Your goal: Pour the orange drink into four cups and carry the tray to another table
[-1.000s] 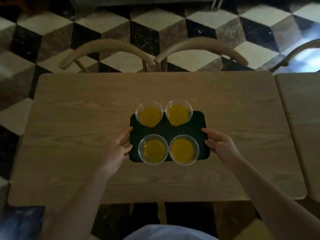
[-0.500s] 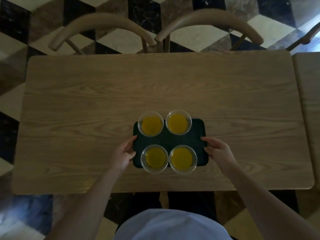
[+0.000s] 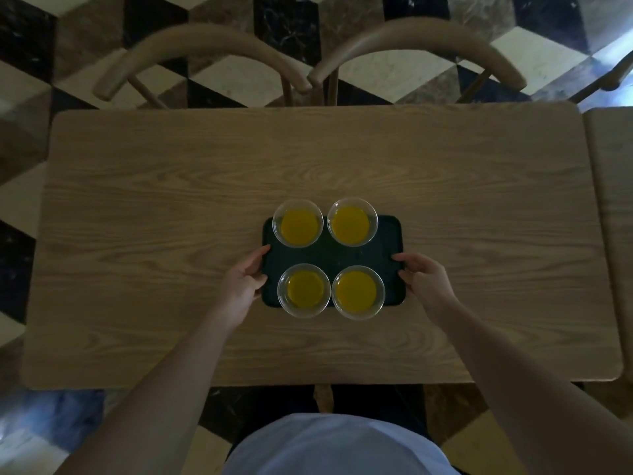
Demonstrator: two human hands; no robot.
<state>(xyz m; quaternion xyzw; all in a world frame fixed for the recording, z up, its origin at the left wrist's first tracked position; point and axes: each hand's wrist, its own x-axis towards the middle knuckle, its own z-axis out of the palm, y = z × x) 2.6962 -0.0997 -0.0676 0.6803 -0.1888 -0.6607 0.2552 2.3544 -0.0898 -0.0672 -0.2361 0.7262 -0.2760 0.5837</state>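
A dark green tray (image 3: 334,257) lies near the middle of a wooden table (image 3: 171,234). Several clear cups stand on it in a square, each holding orange drink: far left (image 3: 298,223), far right (image 3: 352,221), near left (image 3: 304,290), near right (image 3: 358,292). My left hand (image 3: 245,286) grips the tray's left edge, thumb on the rim. My right hand (image 3: 426,282) grips the right edge the same way. Whether the tray rests on the table or hovers just above it I cannot tell.
Two wooden chairs (image 3: 205,60) (image 3: 421,49) stand pushed in at the table's far side. A second wooden table (image 3: 613,207) adjoins on the right. The floor (image 3: 287,25) is black, white and brown cube-pattern tile. My white shirt (image 3: 335,447) shows at the bottom.
The view has closed in over the table, and the tray with both hands now sits nearer the table's middle, lower relative to the surface. Both hands keep their grip on the edges.
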